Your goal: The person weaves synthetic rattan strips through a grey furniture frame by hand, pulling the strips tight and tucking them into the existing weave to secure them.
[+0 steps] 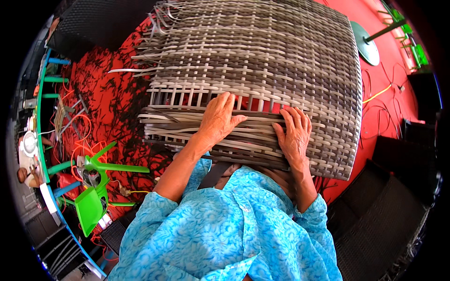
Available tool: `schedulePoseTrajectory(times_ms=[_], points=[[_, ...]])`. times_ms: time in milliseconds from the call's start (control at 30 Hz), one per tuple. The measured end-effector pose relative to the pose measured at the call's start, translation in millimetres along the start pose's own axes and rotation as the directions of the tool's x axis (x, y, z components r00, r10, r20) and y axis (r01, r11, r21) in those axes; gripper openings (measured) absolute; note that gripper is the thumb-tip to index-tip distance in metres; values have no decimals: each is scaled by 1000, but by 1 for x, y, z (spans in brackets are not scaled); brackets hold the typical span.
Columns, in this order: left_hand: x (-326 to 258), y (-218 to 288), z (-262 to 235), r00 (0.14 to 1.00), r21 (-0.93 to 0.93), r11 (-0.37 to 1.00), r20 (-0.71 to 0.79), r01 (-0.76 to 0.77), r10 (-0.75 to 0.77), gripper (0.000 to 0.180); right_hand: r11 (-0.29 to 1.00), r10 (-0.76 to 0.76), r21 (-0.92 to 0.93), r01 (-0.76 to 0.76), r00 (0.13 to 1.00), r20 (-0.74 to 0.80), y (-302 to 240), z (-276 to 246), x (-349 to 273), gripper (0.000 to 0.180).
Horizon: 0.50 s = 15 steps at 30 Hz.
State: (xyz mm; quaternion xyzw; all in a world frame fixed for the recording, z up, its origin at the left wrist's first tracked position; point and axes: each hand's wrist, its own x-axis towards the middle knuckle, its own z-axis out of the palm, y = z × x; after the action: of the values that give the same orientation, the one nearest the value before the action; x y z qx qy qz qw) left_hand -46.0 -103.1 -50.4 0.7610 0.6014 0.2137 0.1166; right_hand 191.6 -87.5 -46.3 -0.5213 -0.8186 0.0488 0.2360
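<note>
A large woven panel (281, 51) of grey and brown plastic strips lies in front of me, its near edge over my lap. Near that edge is a gap in the weave where upright strips (183, 97) stand bare above loose horizontal strips (164, 122). My left hand (218, 119) rests flat on the loose strips, fingers reaching up to the gap. My right hand (294, 136) presses flat on the weave a little to the right, fingers spread. Neither hand grips anything that I can see.
The floor (108, 93) is red with dark scraps and orange cords. A green plastic chair (96, 187) lies tipped over at the left. Dark woven furniture (389, 210) stands at the right, and a green round base (365, 42) sits at the far right.
</note>
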Motion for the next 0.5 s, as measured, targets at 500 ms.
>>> schedulePoseTrajectory(times_ms=[500], points=[[-23, -56, -39, 971, 156, 972, -188, 174, -144, 53, 999, -31, -23, 31, 999, 15, -2, -1, 1, 42]])
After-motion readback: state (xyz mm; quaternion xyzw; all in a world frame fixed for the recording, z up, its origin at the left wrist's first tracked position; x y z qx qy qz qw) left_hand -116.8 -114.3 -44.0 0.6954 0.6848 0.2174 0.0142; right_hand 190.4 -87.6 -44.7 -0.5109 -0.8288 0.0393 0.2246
